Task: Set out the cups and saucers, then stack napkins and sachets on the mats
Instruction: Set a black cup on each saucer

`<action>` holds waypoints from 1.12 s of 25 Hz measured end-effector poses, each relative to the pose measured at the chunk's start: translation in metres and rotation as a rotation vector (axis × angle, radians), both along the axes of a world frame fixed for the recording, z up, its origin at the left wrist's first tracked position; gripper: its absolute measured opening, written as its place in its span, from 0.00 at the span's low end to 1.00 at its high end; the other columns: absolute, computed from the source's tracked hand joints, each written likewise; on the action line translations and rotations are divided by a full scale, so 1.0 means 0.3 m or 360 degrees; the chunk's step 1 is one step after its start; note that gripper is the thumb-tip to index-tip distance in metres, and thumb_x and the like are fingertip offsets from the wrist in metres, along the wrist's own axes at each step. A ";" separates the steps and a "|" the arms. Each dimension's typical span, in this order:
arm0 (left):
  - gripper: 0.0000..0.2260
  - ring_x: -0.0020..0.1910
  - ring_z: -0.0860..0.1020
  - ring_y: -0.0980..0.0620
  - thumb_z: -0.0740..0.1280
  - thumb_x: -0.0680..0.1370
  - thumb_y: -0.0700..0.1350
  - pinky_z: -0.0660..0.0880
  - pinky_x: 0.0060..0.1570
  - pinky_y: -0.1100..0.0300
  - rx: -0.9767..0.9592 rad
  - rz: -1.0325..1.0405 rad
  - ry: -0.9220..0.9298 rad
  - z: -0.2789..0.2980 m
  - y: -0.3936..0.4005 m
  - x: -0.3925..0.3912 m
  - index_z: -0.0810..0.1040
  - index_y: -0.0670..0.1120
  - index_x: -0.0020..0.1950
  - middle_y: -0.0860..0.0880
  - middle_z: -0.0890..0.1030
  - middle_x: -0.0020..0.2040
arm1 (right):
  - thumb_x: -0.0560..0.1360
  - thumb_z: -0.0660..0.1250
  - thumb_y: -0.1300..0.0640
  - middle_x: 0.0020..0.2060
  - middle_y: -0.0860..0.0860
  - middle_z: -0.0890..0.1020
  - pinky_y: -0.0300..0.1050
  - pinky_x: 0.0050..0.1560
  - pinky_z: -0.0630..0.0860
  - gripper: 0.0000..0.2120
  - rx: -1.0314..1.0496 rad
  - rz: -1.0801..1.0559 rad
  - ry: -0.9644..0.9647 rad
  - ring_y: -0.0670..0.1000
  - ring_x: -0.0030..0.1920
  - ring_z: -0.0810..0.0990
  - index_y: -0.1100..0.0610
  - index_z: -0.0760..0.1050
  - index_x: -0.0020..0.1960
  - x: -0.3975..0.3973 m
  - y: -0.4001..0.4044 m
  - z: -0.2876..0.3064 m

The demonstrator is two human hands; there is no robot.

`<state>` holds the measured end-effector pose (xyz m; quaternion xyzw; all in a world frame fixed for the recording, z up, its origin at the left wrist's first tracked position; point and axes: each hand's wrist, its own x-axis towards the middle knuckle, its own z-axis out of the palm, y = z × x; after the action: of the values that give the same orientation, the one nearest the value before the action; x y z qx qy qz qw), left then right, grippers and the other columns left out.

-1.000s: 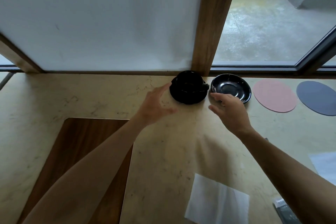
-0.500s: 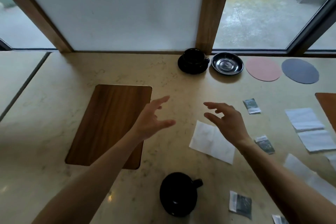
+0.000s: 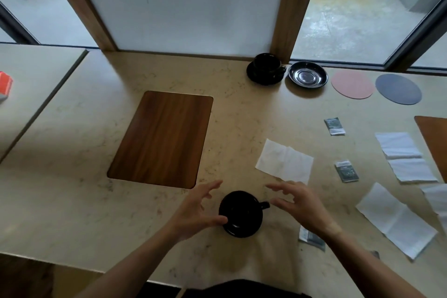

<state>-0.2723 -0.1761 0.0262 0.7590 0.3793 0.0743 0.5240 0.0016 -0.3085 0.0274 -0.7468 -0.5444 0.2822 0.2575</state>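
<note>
Right now, in the head view, the black cup [image 3: 240,213] stands upright on the counter [image 3: 72,201], near its front edge and just below the lower right corner of the wooden mat [image 3: 160,139]. Its handle [image 3: 264,205] points to the right of the cup, toward the right hand [image 3: 298,204]. The left hand [image 3: 196,210] sits just left of the cup with its fingers [image 3: 212,185] spread and relaxed, grasping nothing; its thumb looks to be at the cup's left wall, though I cannot tell whether it touches. The right hand hovers just right of the cup, fingers loosely spread and empty, the lower ones close beside the handle. So the cup lies between the two hands, and the right hand is the nearer one to the handle. Far behind the cup, by the window, an empty saucer [image 3: 307,74] waits beside a second cup already on its saucer [image 3: 266,69]. That empty saucer looks like where this cup belongs. Napkins [image 3: 285,161] and sachets [image 3: 346,170] lie loose to the cup's right.
</note>
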 end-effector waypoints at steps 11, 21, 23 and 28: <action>0.44 0.57 0.70 0.65 0.80 0.61 0.56 0.68 0.53 0.74 0.0126 0.0074 0.0048 -0.065 -0.158 -0.012 0.60 0.62 0.71 0.63 0.68 0.64 | 0.73 0.70 0.50 0.53 0.36 0.80 0.38 0.50 0.74 0.19 -0.0195 0.0048 -0.0104 0.40 0.49 0.77 0.40 0.74 0.64 -0.077 -0.040 -0.064; 0.43 0.61 0.69 0.61 0.79 0.60 0.57 0.69 0.62 0.64 0.0144 0.0148 0.0069 -0.082 -0.168 0.022 0.61 0.59 0.71 0.60 0.69 0.64 | 0.74 0.69 0.48 0.48 0.36 0.82 0.36 0.46 0.75 0.11 -0.0195 0.0008 -0.0053 0.38 0.45 0.78 0.39 0.78 0.57 -0.088 -0.016 -0.083; 0.43 0.62 0.69 0.61 0.78 0.60 0.57 0.69 0.63 0.63 0.0136 0.0147 0.0061 -0.089 -0.165 0.022 0.62 0.58 0.71 0.59 0.70 0.65 | 0.75 0.69 0.48 0.47 0.36 0.82 0.36 0.46 0.75 0.11 -0.0181 0.0005 -0.0033 0.38 0.45 0.78 0.39 0.78 0.56 -0.090 -0.017 -0.083; 0.42 0.62 0.70 0.61 0.77 0.60 0.59 0.69 0.63 0.62 0.0161 0.0106 0.0055 -0.087 -0.148 0.023 0.62 0.59 0.70 0.61 0.70 0.64 | 0.76 0.68 0.49 0.48 0.34 0.80 0.40 0.50 0.77 0.11 -0.0168 0.0015 -0.0064 0.38 0.47 0.77 0.39 0.78 0.57 -0.090 -0.022 -0.085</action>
<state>-0.2655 -0.2204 0.0001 0.7726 0.4091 0.0975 0.4756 -0.0254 -0.3150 0.0020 -0.7624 -0.5373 0.2966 0.2053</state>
